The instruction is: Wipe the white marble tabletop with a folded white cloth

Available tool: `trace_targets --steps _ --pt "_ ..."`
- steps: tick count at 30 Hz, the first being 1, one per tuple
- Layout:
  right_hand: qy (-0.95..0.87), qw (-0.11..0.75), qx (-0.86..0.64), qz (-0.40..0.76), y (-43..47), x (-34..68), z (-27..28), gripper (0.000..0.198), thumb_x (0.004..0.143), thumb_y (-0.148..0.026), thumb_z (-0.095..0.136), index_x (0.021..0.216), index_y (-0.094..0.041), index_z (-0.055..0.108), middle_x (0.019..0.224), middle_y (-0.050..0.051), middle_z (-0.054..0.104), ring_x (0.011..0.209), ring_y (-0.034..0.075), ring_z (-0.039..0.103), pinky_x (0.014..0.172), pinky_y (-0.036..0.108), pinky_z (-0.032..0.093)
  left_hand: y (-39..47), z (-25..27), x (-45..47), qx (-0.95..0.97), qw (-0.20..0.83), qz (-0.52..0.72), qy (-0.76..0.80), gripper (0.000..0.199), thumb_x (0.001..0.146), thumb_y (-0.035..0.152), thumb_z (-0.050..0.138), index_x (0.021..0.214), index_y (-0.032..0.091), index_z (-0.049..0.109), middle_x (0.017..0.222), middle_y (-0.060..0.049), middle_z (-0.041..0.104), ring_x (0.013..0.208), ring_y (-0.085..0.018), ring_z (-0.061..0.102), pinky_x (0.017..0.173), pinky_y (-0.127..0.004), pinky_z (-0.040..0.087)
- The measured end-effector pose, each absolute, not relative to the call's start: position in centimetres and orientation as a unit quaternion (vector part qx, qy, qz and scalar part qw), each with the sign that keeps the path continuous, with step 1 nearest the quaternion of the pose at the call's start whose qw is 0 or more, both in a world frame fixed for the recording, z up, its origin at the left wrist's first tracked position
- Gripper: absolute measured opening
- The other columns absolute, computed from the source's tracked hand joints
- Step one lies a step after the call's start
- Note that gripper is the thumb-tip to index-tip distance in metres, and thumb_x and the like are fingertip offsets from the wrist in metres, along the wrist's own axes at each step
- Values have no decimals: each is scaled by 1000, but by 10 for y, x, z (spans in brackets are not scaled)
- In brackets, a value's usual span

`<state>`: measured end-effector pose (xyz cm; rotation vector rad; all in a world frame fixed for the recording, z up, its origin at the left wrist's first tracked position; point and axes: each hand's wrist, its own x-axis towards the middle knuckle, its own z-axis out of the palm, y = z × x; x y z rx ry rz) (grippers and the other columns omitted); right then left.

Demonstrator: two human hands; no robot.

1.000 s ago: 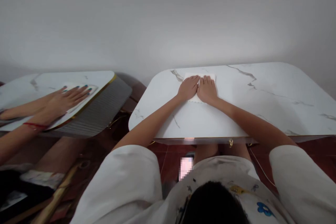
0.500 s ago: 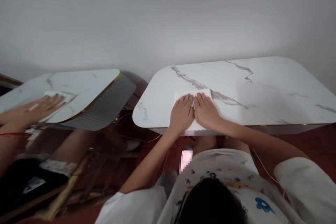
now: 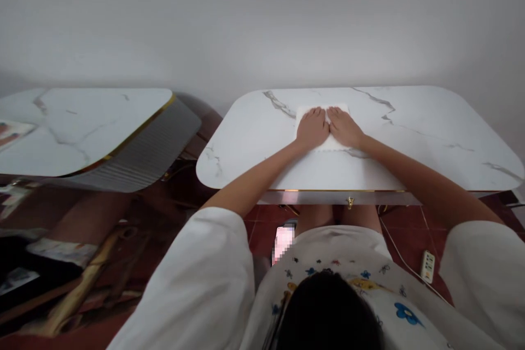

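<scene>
Red tiled floor point(image 3: 260, 224) shows around the printed white shirt point(image 3: 394, 290) nearest my camera, with a pale power strip point(image 3: 427, 267) lying on it at the right; past that I meet the front of the worktop point(image 3: 410, 153), where a small brass-coloured fitting point(image 3: 350, 203) sits below a thin gold edge. Round-cornered and smooth, the top is white with grey-brown, marble-like veining; the white cloth point(image 3: 330, 145), soft-looking and roughly square, lies flat on it, left of centre. Left hand point(image 3: 312, 127) and right hand point(image 3: 345, 127) both press on it palm down, fingers extended, side by side, gripping nothing; I judge the step in hand to be wiping, and a next move calls for even pressure so the cloth slides without bunching. Over to the left stands a similar veined table point(image 3: 106, 115) with a ribbed grey side; behind everything I see a plain grey-white wall point(image 3: 262, 22).
</scene>
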<state>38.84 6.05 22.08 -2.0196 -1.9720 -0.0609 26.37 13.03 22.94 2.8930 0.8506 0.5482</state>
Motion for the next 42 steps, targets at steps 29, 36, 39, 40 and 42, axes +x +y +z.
trace_targets --steps 29,36,39,40,42 --pt "-626 176 -751 -116 132 488 208 55 98 -33 20 140 -6 43 145 19 45 135 32 38 111 52 31 201 233 369 954 34 187 234 48 91 17 29 134 8 48 142 -15 49 132 -24 41 112 -38 29" --pt "-622 155 -763 -89 60 431 215 54 96 -29 24 142 -3 40 147 21 41 137 31 35 112 51 28 134 237 316 955 39 165 242 50 92 19 30 139 11 44 146 -13 45 136 -25 37 114 -41 27" --pt "-628 158 -758 -78 27 402 217 55 95 -26 25 143 -3 38 149 20 39 139 31 33 113 51 27 101 240 288 956 42 148 251 51 92 19 30 140 8 42 147 -15 44 137 -26 37 114 -42 27" --pt "-630 162 -756 -75 17 392 218 55 94 -25 26 143 -3 38 149 19 39 139 31 32 113 51 27 91 241 278 955 43 142 255 51 92 19 30 140 8 41 147 -15 43 137 -26 37 114 -42 27" --pt "-635 166 -751 -70 -4 372 220 56 93 -25 26 143 -3 37 150 19 38 140 30 31 114 51 26 69 242 259 953 42 133 270 52 92 20 30 141 7 40 148 -14 42 138 -26 36 115 -43 27"
